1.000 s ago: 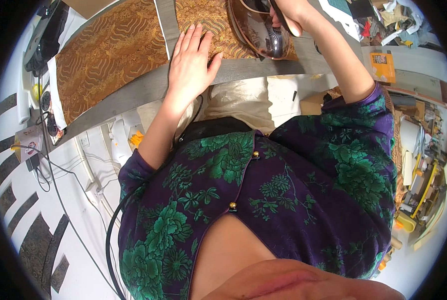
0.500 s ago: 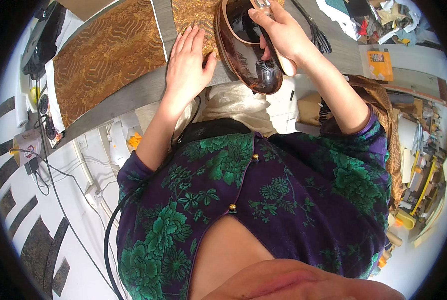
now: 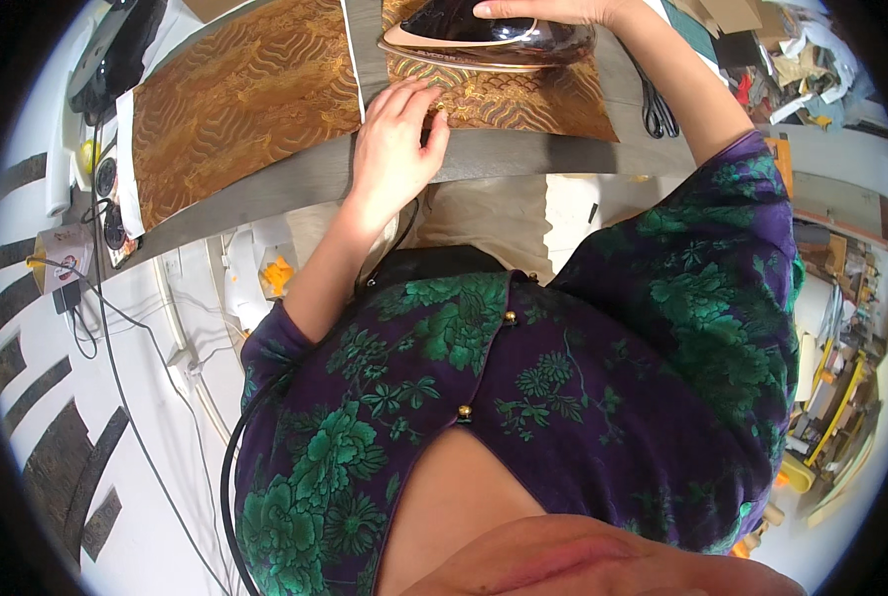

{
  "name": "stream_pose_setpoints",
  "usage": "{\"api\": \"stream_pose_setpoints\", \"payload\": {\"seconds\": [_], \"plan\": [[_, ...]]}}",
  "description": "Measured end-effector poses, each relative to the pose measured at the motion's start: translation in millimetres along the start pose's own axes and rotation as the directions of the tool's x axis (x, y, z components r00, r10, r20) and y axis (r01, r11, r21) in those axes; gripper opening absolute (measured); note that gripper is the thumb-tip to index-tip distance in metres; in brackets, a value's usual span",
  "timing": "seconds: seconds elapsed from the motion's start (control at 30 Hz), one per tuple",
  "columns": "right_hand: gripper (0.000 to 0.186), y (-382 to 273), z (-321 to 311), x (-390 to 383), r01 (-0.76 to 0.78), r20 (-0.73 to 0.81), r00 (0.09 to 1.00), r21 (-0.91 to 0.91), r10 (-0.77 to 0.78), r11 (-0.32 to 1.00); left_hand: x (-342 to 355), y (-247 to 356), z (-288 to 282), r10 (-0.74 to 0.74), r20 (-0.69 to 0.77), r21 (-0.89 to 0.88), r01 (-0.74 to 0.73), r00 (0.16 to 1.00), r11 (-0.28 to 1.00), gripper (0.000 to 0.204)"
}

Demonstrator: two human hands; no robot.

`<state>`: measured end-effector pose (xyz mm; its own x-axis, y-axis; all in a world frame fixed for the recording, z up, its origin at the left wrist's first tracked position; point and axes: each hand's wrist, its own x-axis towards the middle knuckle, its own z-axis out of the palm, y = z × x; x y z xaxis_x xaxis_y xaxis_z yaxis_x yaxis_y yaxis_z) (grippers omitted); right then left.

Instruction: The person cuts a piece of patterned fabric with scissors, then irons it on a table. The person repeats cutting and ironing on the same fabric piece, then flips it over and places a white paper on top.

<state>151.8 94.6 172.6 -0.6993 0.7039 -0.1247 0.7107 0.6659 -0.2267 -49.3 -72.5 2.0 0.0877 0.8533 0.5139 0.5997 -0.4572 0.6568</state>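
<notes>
A dark, glossy brown clothes iron (image 3: 553, 45) lies across a gold-brown brocade piece (image 3: 533, 104) at the top of the view. My right hand (image 3: 568, 9) is closed on its handle, partly cut off by the upper edge. The iron's pointed end faces left. Just below that tip, my left hand (image 3: 396, 139) rests with fingers stretched out on the brocade's left border, holding nothing. To its left lies a larger brocade panel (image 3: 245, 109) with a white edging, on the same grey table (image 3: 305, 177).
Black-handled scissors (image 3: 658, 114) lie right of the brocade. Scraps and cloth (image 3: 802, 70) are heaped at the far right. A black device (image 3: 116, 60) stands at the far left, with cables (image 3: 116, 328) hanging down. Cream cloth (image 3: 484, 214) hangs below the table edge.
The iron has turned from pointing toward me to lying crosswise, and moved up and right onto the brocade. My right hand went with it. My left hand shifted slightly right and nearer.
</notes>
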Motion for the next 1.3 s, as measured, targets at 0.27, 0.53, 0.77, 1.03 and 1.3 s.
{"api": "stream_pose_setpoints", "payload": {"seconds": [0.27, 0.53, 0.77, 1.03, 1.3], "plan": [[0.078, 23.6, 3.2, 44.9, -0.043, -0.174, 0.985, -0.217, 0.005, 0.975, -0.9, 4.3, -2.1, 0.022, 0.022, 0.021, -0.023, 1.0, 1.0, 0.026], [0.083, 34.3, 2.0, 70.9, -0.174, -0.227, 0.968, -0.303, 0.107, 0.937, -0.9, -0.3, 0.3, 0.04, 0.007, 0.025, -0.04, 0.999, 0.999, 0.025], [0.084, 11.7, 6.3, 46.1, -0.122, -0.167, 0.983, -0.316, 0.071, 0.941, -4.5, 13.1, -16.7, 0.095, -0.287, -0.2, -0.156, 0.953, 0.967, 0.018], [0.076, -33.8, 25.7, -0.3, 0.008, -0.136, 0.989, -0.312, -0.053, 0.95, -21.2, 0.5, -53.0, 0.006, -0.491, -0.177, -0.107, 0.871, 0.978, 0.019], [0.068, -67.0, 29.6, -31.2, 0.011, -0.028, 0.999, -0.263, -0.019, 0.965, 6.4, -42.4, -55.7, 0.091, -0.531, -0.098, -0.168, 0.842, 0.981, 0.018]]}}
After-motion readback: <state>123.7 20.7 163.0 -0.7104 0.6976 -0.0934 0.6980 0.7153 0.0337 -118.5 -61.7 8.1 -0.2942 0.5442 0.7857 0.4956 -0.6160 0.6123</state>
